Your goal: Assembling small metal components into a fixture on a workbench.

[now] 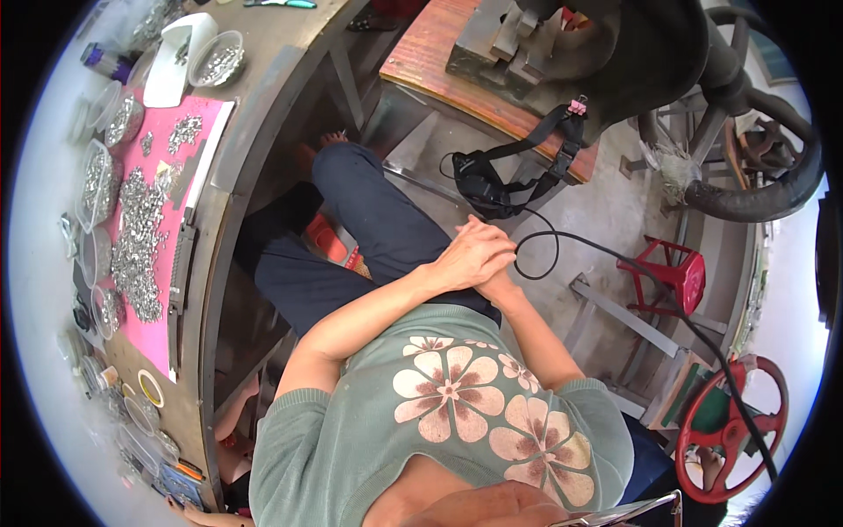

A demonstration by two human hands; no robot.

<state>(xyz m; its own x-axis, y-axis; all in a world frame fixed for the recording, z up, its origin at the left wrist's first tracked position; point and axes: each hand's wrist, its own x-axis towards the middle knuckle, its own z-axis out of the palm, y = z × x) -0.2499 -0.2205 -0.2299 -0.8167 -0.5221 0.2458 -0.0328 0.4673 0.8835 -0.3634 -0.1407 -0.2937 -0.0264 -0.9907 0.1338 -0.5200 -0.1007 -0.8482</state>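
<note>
My left hand [474, 255] rests over my right hand, the two together above my lap. Its fingers look closed around the right hand. Of my right hand [497, 285] only the wrist side shows; its fingers are mostly hidden. No tool or part is visible in either hand. Closest to them is a black strap harness [492, 180] with buckles, hanging off the wooden-topped stand [439, 57] ahead. A black cable [606, 250] runs from the harness past my hands toward the lower right.
On the left bench [255, 97], small metal parts [140, 237] cover a pink sheet [158, 338] beside clear tubs [217, 60]. A dark machine with a handwheel [755, 202] stands at the upper right. Lower right are a red stool [672, 272] and red wheel [733, 430]. Another person's hand [189, 511] shows bottom left.
</note>
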